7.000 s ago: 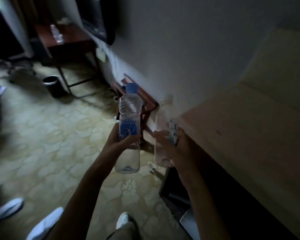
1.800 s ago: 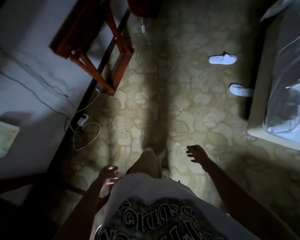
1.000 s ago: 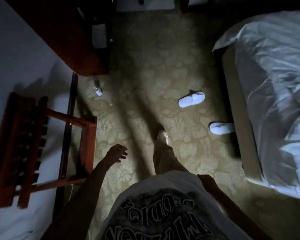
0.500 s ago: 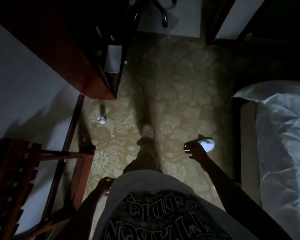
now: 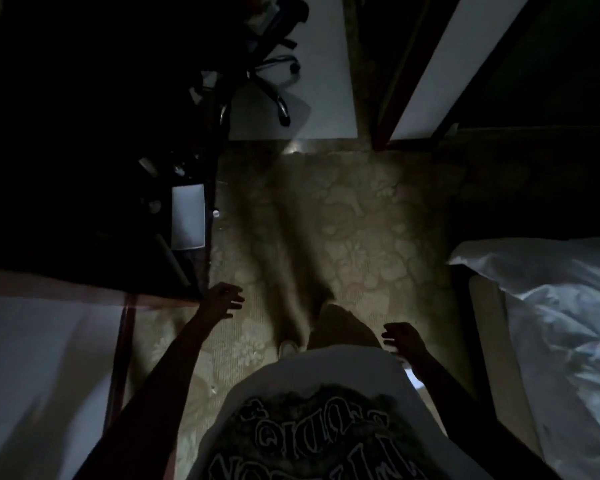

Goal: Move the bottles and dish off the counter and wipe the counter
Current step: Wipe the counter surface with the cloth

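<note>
I look straight down at a dim, patterned carpet. My left hand [image 5: 222,299] is empty with fingers spread, just past the near corner of a dark counter [image 5: 84,202] on the left. My right hand [image 5: 400,341] is also empty, fingers loosely curled, beside my hip. On the counter's edge lie a white rectangular dish or sheet [image 5: 187,216] and some small dark items too dim to identify. A small bottle cap [image 5: 216,213] shows at the counter's edge. The two bottles from earlier are out of sight.
A bed with white sheets [image 5: 551,323] fills the right side. A wheeled office chair [image 5: 271,84] stands on a pale mat at the top. A dark door frame [image 5: 395,109] rises top right. A white wall [image 5: 32,375] runs along the lower left.
I have walked forward along the carpet; the wooden rack and slippers dropped out of view and the dark counter came alongside. My left hand swung forward, my right hand back. Both bottles are gone from my hands.
</note>
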